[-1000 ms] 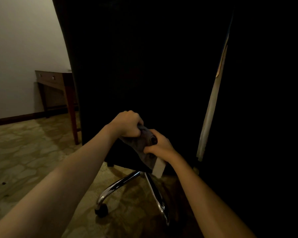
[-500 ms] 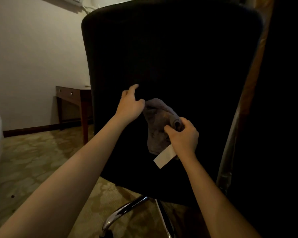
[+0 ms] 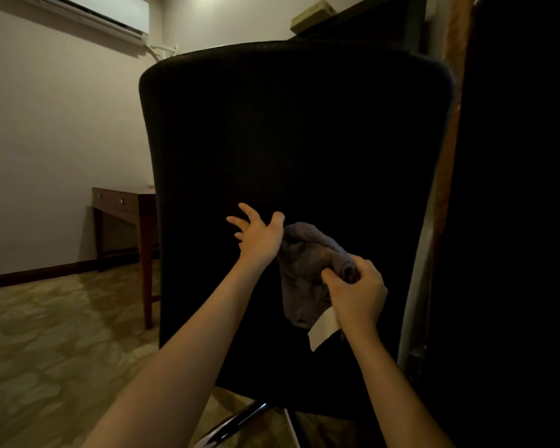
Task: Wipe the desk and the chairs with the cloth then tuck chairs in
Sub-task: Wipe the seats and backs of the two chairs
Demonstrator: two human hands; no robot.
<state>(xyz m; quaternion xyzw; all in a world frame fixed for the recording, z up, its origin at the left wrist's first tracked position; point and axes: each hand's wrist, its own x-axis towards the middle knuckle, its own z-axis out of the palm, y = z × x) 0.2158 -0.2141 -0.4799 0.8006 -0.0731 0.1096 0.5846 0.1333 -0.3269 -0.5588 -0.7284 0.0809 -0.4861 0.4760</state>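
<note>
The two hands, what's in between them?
In the head view, the grey cloth lies bunched between the open left hand and the right hand, which grips it against the black chair back.

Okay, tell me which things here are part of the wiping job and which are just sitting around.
Part of the job:
- cloth, gripped in the right hand
- black chair, its backrest right behind the hands
- left hand, open, beside the cloth

Just around:
- wooden side table by the wall
- air conditioner high on the wall
- box on top of the dark furniture
</note>
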